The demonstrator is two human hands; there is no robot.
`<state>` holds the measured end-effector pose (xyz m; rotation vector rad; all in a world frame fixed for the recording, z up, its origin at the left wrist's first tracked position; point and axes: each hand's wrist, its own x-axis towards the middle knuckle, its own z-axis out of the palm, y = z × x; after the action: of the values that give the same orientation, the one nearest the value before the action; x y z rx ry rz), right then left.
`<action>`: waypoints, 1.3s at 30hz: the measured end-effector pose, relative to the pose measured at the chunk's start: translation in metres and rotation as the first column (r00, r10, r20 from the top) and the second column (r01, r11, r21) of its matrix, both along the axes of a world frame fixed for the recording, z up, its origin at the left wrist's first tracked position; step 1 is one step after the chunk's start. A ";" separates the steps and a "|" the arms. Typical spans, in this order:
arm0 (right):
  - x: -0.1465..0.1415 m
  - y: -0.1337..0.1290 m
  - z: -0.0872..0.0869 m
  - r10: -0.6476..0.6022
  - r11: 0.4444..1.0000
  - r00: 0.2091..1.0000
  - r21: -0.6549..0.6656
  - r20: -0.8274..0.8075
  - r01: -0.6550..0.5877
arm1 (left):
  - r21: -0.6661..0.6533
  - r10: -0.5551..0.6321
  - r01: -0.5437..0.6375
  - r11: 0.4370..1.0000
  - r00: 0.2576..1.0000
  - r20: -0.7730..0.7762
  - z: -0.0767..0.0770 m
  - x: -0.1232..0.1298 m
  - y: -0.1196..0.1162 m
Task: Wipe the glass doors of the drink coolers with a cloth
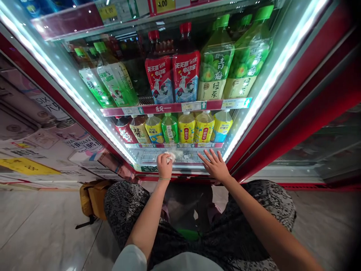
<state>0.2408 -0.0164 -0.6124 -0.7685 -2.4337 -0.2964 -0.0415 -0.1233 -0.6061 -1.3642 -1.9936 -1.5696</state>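
Note:
My left hand is closed round a crumpled white tissue or cloth, at the lower front of a lit drinks fridge. To its right, my right hand is spread flat with fingers apart, seemingly resting on the glass door, and holds nothing. Behind both hands lies the white wire bottom rack. Just above stands a row of small bottles, among them a green-labelled bottle and a yellow-labelled bottle.
Higher up, a shelf carries red-labelled bottles and large green tea bottles. A red fridge frame runs along the right. Stacked cartons stand at left. A yellow-brown bag sits on the tiled floor beside my left knee.

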 end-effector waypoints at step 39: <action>-0.032 0.006 -0.047 -0.111 0.972 0.970 0.179 -0.217 0.151 | -0.049 -0.025 0.005 0.999 0.913 -0.408 -0.007 -0.131 -0.028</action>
<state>0.2088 -0.0104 -0.6597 -0.8314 -2.1279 -0.4749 -0.1721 -0.1516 -0.6133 -1.5750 -1.7721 -1.1268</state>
